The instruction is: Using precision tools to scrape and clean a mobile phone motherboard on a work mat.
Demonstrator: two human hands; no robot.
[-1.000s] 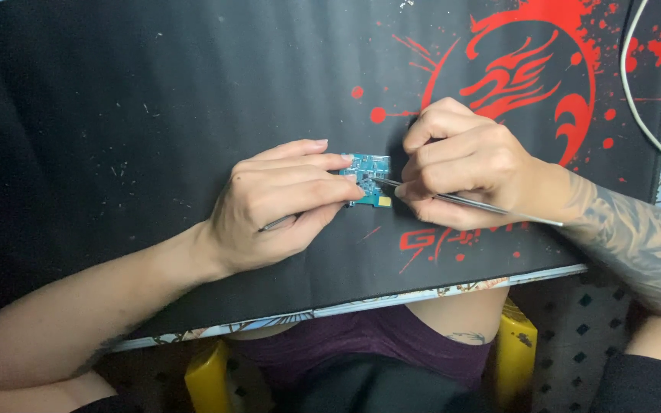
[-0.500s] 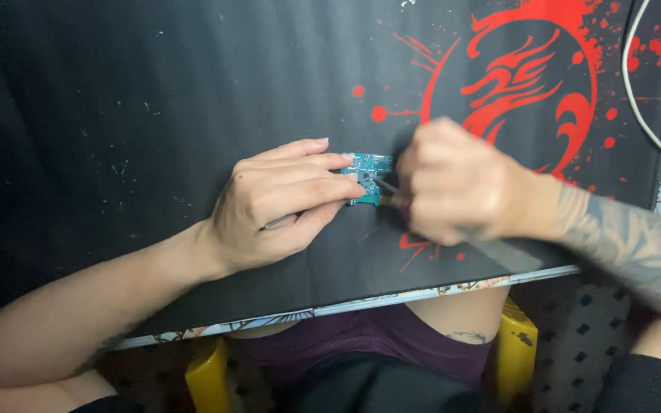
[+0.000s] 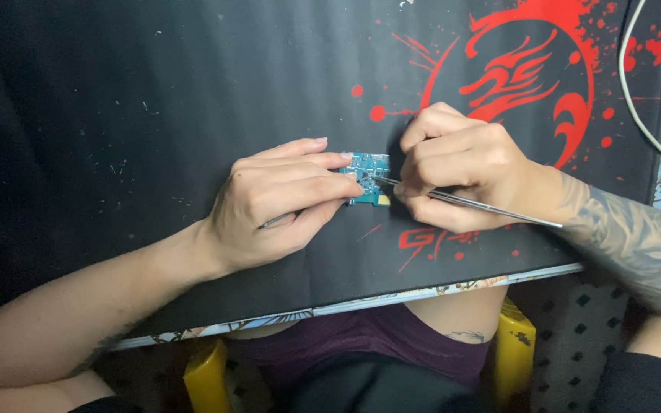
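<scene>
Change: half a second ago the right hand was a blur over the board; now it is sharp and steady, back in much the pose it had a second ago.
Meaning: the quick wrist motion seems over, and the tool tip sits on the board again, so fine work on it looks to be going on.
Right fingers: closed around thin metal tweezers, whose tip touches the board just past the fingertips.
Left fingers: the left hand lies flat, its fingertips pressing down on the near edge of the board; a thin dark tool shows under the palm, though I cannot tell if it is gripped.
Board: the small blue circuit board lies between the two sets of fingertips.
Surface: a black mat with a red design covers the counter.
Room: a white cable runs beyond the right hand; a yellow stool shows below.
</scene>
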